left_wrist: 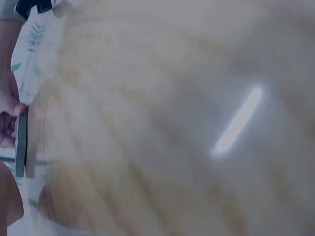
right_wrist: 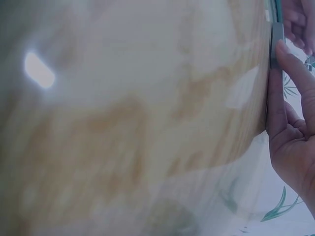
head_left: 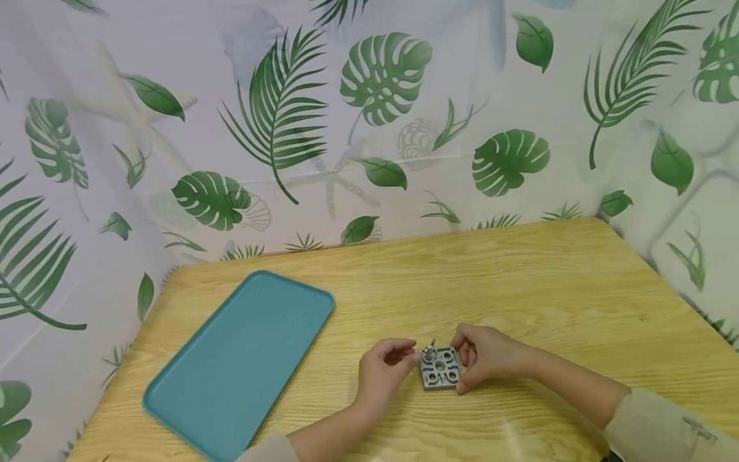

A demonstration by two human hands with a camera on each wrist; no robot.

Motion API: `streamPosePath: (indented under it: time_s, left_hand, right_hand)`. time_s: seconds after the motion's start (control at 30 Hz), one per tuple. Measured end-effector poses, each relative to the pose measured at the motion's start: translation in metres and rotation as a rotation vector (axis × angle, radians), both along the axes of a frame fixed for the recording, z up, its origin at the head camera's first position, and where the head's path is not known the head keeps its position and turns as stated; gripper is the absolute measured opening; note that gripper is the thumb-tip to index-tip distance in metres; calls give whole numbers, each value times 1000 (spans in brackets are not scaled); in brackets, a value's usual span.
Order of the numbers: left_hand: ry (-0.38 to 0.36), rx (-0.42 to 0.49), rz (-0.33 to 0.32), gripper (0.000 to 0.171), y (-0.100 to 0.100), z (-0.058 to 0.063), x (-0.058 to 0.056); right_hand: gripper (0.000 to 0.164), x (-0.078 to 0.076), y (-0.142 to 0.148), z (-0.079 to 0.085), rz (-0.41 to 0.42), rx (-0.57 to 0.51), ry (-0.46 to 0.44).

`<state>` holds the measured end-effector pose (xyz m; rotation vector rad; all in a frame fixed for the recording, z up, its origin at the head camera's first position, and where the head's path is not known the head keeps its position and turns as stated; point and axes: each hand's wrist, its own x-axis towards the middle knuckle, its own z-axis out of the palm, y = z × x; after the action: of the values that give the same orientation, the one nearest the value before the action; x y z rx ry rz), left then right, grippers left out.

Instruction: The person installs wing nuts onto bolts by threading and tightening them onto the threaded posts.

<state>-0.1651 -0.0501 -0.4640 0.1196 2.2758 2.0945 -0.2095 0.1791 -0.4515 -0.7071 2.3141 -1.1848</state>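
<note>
A square grey metal plate [head_left: 441, 378] with several round holes lies on the wooden table. At its far left corner stands a small shiny metal fitting [head_left: 428, 353] with a thin stem; its exact kind is too small to tell. My right hand [head_left: 491, 356] grips the plate's right side, thumb at the near corner and fingers at the far one. Beside the fitting is my left hand [head_left: 383, 372], thumb and forefinger bent toward it with a gap between them. Edge-on, the plate [left_wrist: 21, 142] shows in the left wrist view, and my right hand [right_wrist: 295, 142] fills the right wrist view's edge.
A teal rectangular tray [head_left: 237, 366] lies on the left part of the wooden table [head_left: 491, 282]. Behind and at both sides hangs a white cloth [head_left: 439, 212] printed with green leaves. Light glares off the tabletop in both wrist views.
</note>
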Motion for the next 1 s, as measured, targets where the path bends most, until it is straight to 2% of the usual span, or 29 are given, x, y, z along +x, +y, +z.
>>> streamPosePath:
  time_s: [0.13, 0.23, 0.43, 0.67, 0.83, 0.9, 1.0]
  left_hand:
    - [-67, 27, 46, 28, 4, -1, 7]
    - [-82, 37, 67, 28, 6, -2, 10]
    - [-66, 34, 95, 25, 17, -3, 14]
    - [-34, 26, 122, 22, 26, 0, 8]
    - [-32, 1, 92, 15, 22, -4, 1]
    - [-13, -14, 55, 15, 19, -6, -4]
    - [37, -61, -35, 15, 13, -6, -11]
  right_hand:
    - [57, 1, 1, 1, -3, -6, -10]
    - [57, 2, 2, 0, 1, -10, -4]
    - [57, 1, 2, 0, 6, -2, 5]
    - [56, 0, 1, -1, 16, 1, 22]
    - [56, -1, 1, 0, 25, 10, 24]
    - [56, -1, 1, 1, 25, 17, 25]
    - [56, -2, 1, 1, 24, 27, 28]
